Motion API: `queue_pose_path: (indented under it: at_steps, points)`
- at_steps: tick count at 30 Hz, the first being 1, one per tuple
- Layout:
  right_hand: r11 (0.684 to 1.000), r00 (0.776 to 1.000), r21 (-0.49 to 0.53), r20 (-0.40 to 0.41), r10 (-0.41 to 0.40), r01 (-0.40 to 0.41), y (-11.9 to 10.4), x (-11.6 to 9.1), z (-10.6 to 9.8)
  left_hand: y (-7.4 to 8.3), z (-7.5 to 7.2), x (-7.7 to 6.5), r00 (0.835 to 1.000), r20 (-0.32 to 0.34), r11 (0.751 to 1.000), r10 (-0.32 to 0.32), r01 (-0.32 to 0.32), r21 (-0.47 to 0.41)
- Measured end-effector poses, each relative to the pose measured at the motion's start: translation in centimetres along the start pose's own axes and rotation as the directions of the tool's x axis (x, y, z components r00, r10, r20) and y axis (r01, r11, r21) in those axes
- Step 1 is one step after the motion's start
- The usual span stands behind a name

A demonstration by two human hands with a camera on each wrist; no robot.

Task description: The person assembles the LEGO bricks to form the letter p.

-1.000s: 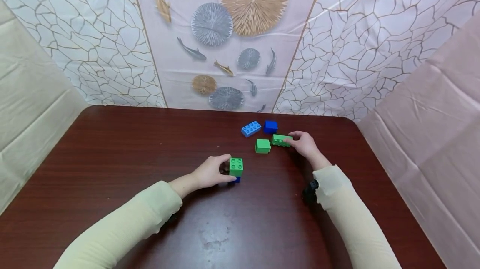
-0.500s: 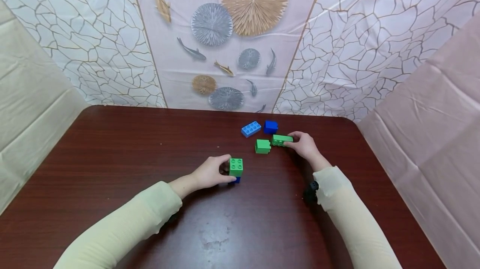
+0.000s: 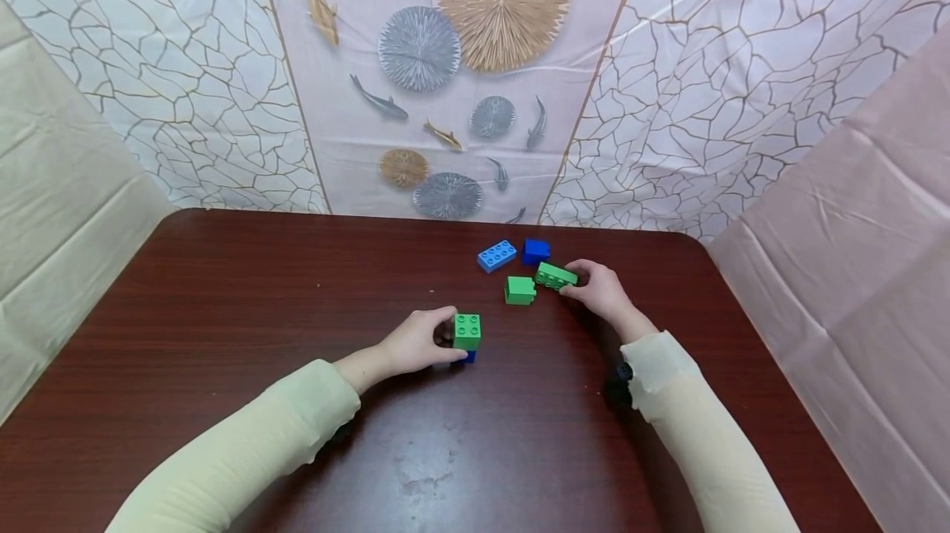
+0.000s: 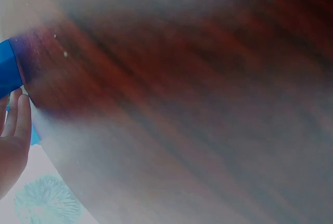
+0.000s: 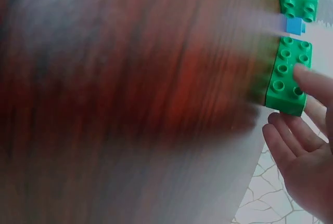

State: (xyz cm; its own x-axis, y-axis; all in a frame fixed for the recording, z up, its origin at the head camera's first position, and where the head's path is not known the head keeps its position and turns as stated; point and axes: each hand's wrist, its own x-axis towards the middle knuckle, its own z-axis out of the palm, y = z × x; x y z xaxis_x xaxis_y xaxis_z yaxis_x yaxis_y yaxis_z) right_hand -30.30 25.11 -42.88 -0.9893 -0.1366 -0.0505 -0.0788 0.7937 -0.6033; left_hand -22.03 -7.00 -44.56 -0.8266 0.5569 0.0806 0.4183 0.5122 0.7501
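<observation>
Around a small stack near the table's middle, my left hand [image 3: 411,343] curls its thumb and fingers. On top of that stack is a green brick [image 3: 467,330] with studs up, over a dark blue brick [image 3: 471,357]. The left wrist view catches only part of a blue brick [image 4: 8,68] beside the fingers [image 4: 22,117]. Farther right, my right hand [image 3: 603,292] pinches one end of a long green brick [image 3: 555,275], thumb on its studded face. Those studs face me, and the right wrist view shows the brick [image 5: 286,70] between thumb and fingers.
Just left of the long brick lies a shorter green brick [image 3: 519,290] on its side. Behind them are a light blue studded brick [image 3: 496,256] and a dark blue brick [image 3: 535,252]. The dark wooden table [image 3: 245,294] ends at a patterned cloth [image 3: 445,104].
The long green brick has turned slightly in my right hand, its right end now nearer me, and shifted a little left. My left hand and its stack stay put.
</observation>
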Motion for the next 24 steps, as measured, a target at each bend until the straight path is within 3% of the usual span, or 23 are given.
queue_pose_path:
  at_steps: [7,14,19,24]
  points:
    - [0.998,0.998,-0.020,-0.039,-0.056,0.055,0.13,0.05,0.24,0.17,-0.05,-0.08,1.000,0.008,1.000,-0.006,0.006,-0.013]
    - [0.998,0.998,-0.027,-0.014,-0.066,0.065,0.17,0.10,0.30,0.11,-0.05,-0.13,1.000,-0.001,1.000,-0.006,0.006,-0.003]
    - [0.998,0.999,0.052,0.038,0.019,-0.021,0.20,0.21,0.33,0.19,-0.08,-0.15,1.000,-0.003,1.000,0.001,-0.001,-0.010]
    - [0.977,0.994,0.195,0.083,0.075,-0.090,0.05,0.01,0.10,0.21,-0.10,-0.13,1.000,-0.003,1.000,0.001,-0.001,-0.011]
